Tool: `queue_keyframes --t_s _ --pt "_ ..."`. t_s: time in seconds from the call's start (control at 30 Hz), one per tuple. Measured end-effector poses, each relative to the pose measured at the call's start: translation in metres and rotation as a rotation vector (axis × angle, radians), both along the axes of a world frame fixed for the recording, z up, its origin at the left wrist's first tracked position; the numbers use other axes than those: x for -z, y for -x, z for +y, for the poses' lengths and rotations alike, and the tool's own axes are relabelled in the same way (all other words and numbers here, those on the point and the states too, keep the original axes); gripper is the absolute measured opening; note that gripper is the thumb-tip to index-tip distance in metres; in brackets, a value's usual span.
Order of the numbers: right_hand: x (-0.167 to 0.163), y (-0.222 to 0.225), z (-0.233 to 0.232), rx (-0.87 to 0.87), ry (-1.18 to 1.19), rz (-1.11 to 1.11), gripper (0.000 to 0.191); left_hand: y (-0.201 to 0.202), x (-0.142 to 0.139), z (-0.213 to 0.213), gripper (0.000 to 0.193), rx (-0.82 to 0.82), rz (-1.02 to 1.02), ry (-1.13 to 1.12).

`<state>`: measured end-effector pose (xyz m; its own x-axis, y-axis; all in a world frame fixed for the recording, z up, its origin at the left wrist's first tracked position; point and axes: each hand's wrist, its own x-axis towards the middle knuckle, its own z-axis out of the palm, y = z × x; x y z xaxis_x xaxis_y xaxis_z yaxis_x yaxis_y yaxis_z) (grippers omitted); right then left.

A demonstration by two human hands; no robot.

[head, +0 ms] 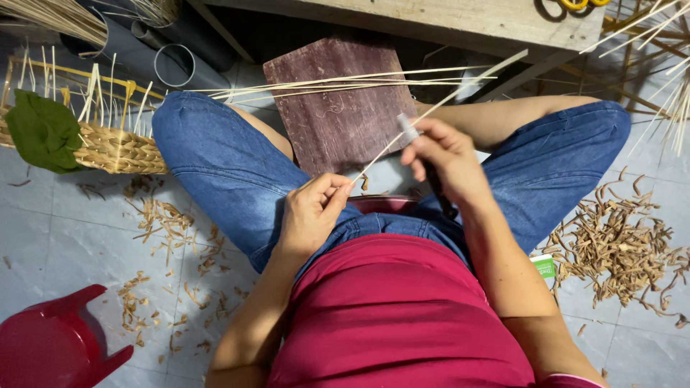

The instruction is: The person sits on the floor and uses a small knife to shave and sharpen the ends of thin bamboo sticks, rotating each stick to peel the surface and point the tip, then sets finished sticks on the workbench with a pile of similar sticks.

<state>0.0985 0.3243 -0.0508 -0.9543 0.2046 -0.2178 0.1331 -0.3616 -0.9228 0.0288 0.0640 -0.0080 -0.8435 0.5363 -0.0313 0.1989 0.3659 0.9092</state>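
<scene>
rattan strip [438, 108], long axis diagonal, tip upper-right

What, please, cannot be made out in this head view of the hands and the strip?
- Knife in the right hand: its handle is hidden by the fingers.
- Strip: its near end is hidden in the left hand.
- Woven basket: cut off by the left edge.

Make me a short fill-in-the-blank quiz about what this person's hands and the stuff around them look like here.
1. The left hand pinches the near end of a thin pale ____.
2. The right hand holds a knife with a ____ handle.
3. The loose strips lie across a dark ____ board.
4. The unfinished woven basket has a ____ cloth on it.

Missing words: strip; black; wooden; green
</scene>
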Motion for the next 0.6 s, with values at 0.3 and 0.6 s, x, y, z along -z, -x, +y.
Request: queue_keyframes --t_s 0.3,0.6 --pt "0.060 -0.024 0.104 0.473 0.078 0.045 0.031 0.008 0.010 -0.036 0.013 0.025 -0.248 -0.016" --pt "0.055 -0.038 0.109 0.452 0.102 0.090 0.028 0.064 -0.088 -0.092 0.010 -0.465 0.064 -0.485"
